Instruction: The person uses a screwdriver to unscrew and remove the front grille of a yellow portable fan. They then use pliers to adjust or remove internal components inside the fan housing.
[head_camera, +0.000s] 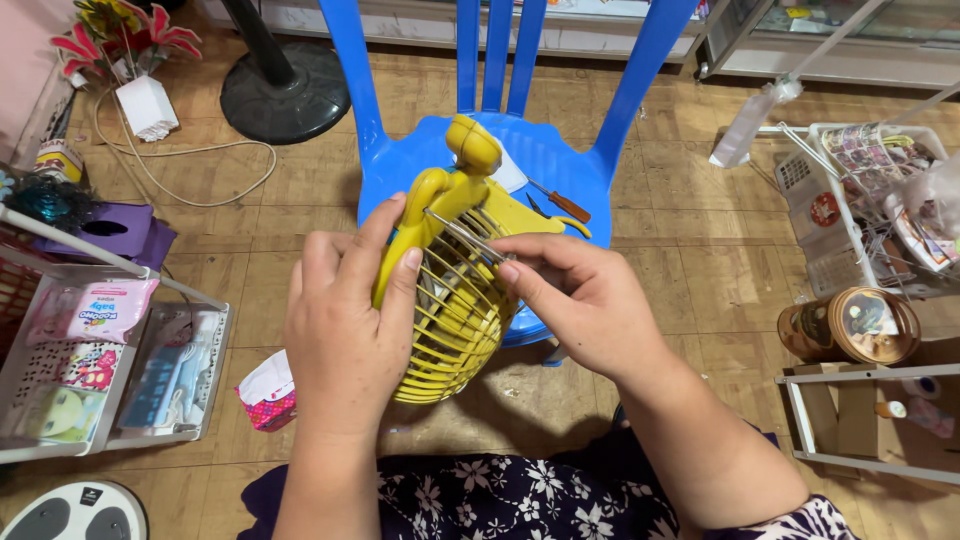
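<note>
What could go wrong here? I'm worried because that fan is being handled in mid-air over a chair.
1. The yellow fan is gripped only by the left hand, above the blue chair; it could slip and drop.
2. The right hand has fingertips at the thin grille wires; they might get pinched or bend a wire.
3. The screwdriver lies loose on the seat behind the fan; a bump may send it to the floor.
</note>
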